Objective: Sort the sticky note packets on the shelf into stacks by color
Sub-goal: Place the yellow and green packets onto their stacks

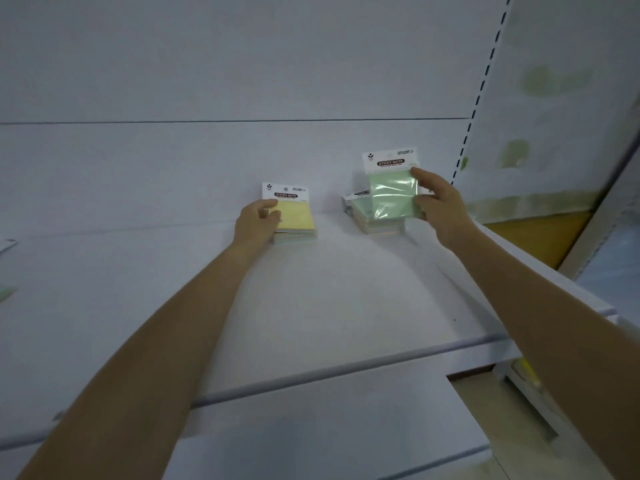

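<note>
Two small stacks of sticky note packets sit at the back of the white shelf (311,289). My left hand (256,221) grips the left edge of a yellow packet (298,214) that lies on top of the left stack (296,236). My right hand (438,202) pinches a green packet (391,188) by its right edge and holds it upright, just above the right stack (374,220), whose top packet is also green. Pale blue and pink edges show lower in both stacks.
The shelf's white back panel (242,150) rises behind the stacks, with a slotted upright (478,98) at the right. Edges of other packets show at the far left (7,244). A lower shelf (311,427) runs beneath the front edge.
</note>
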The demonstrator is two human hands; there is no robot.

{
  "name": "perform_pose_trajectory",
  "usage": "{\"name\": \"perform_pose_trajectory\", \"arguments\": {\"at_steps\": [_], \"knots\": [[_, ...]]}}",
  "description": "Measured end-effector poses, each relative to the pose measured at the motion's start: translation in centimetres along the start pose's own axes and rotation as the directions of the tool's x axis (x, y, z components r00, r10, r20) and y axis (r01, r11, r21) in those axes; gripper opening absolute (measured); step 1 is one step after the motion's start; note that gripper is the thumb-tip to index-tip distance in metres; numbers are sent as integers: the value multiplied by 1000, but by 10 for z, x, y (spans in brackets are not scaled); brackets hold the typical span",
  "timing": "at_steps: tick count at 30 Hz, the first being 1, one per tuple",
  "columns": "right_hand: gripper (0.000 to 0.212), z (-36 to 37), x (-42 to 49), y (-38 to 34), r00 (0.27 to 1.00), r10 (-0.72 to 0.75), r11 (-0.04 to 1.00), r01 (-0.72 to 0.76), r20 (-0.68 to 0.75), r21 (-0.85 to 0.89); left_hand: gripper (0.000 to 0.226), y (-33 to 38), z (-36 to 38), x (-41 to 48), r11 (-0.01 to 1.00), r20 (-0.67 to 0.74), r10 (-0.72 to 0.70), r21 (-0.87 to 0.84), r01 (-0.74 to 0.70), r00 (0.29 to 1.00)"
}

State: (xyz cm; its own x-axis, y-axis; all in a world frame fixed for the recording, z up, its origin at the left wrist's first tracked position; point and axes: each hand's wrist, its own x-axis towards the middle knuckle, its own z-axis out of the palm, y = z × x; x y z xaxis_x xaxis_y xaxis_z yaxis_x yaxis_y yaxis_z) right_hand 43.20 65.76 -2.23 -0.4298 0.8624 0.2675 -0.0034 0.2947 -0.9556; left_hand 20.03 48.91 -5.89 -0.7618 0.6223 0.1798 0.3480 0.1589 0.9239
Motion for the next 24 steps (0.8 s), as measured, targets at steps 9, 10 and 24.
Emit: {"name": "perform_pose_trajectory", "arguments": {"at_steps": [9,10,24], "knots": [[51,8,52,3,994,40,999,-40,104,-1,24,0,13,10,987,-95,26,162,-10,995],[50,11,54,6,991,46,998,-42,127,-38,24,0,14,9,986,-101,18,169,0,995],[33,16,69,31,978,-60,883,147,202,-446,25,-2,18,10,976,-153,-7,213,40,988]]}}
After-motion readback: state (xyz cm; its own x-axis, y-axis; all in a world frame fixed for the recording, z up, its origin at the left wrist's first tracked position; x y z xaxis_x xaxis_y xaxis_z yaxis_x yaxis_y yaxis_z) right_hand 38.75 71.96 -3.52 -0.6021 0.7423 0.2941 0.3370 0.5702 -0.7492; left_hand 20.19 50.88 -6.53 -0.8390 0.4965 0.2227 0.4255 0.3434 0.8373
